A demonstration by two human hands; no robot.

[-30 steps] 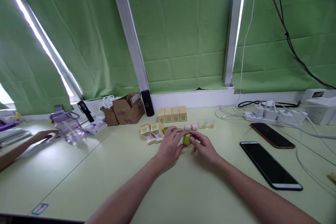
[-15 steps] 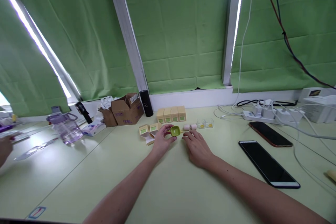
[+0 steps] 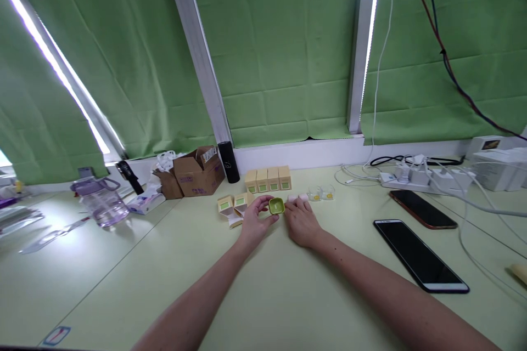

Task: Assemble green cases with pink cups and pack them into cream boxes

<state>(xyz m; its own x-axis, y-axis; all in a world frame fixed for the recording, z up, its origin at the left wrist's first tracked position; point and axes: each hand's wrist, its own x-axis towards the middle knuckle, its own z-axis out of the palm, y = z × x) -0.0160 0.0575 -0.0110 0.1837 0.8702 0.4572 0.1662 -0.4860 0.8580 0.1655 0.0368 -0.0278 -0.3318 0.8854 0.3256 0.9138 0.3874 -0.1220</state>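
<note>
My left hand (image 3: 256, 218) holds a small square green cup (image 3: 276, 206) between thumb and fingers, its hollow side facing me. Close to its right, my right hand (image 3: 301, 222) has its fingers bent and drawn together over the table; what they hold, if anything, is hidden. Behind those fingers lie small pale pink rolls (image 3: 303, 197), partly covered by the hand. Small clear containers with yellow bits (image 3: 327, 193) stand just to the right. Opened small cardboard boxes (image 3: 225, 205) with green labels lie left of my left hand.
A row of small tan boxes (image 3: 273, 178) stands behind my hands. Further left are a black cylinder (image 3: 229, 162), a brown carton (image 3: 201, 174) and a purple bottle (image 3: 102, 200). Two phones, a black one (image 3: 422, 209) and a white-edged one (image 3: 420, 255), and a cabled power strip (image 3: 411, 181) occupy the right.
My right hand has moved left, closer to the green cup, and its fingers have drawn together. The cup stays in my left hand. Another person's hand at the far left has left the view.
</note>
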